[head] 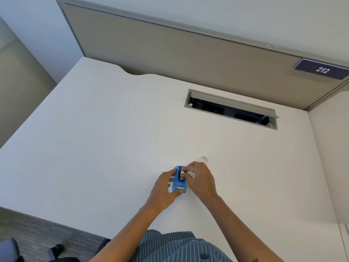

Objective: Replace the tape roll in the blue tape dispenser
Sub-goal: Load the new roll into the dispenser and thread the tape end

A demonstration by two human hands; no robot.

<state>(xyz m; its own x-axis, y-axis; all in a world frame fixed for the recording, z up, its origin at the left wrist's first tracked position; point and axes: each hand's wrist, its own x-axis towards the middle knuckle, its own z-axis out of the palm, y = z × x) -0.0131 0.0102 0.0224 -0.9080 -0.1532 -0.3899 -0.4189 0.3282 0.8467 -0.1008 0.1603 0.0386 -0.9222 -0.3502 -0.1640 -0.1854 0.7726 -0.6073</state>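
Note:
The blue tape dispenser (179,183) lies on the white desk (113,138), its metal cutter end toward me. My left hand (164,188) grips its left side, thumb at the near end. My right hand (200,178) rests on its right side, and the fingertips pinch a small pale piece at the dispenser's dark middle; I cannot tell whether that piece is a tape roll or its hub. A small white ring-shaped tape core (203,159) lies flat on the desk just beyond my right hand.
An open cable tray (231,109) with a raised grey lid is sunk into the desk at the back right. A beige partition (170,52) with a "212" sign (321,69) closes the far edge. Chair parts (56,249) sit on the carpet at lower left.

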